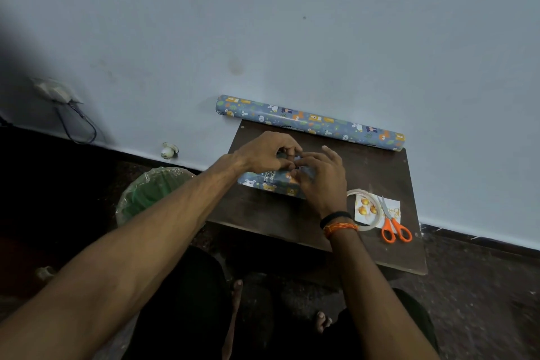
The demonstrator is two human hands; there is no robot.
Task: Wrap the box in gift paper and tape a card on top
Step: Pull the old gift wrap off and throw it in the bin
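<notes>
- I have the box (271, 184), already covered in blue animal-print gift paper, lying mid-table (380, 172) with its long axis running from about 10 o'clock to 4 o'clock.
- My left hand (263, 152) curls over the far top edge, fingertips pinching at the paper — whether they also hold tape I cannot tell.
- My right hand (321, 175) rests on the box's right end, fingers bent and pressing the fold down.
- Both hands meet at the box's 1 o'clock corner.
- The card (388, 207), tape roll (363, 210) and orange scissors (394, 225) sit at 4 o'clock, just beside my right wrist — so I judge the right hand the nearer one to fetch them.
- The paper roll (309, 121) lies along the table's 12 o'clock edge.
</notes>
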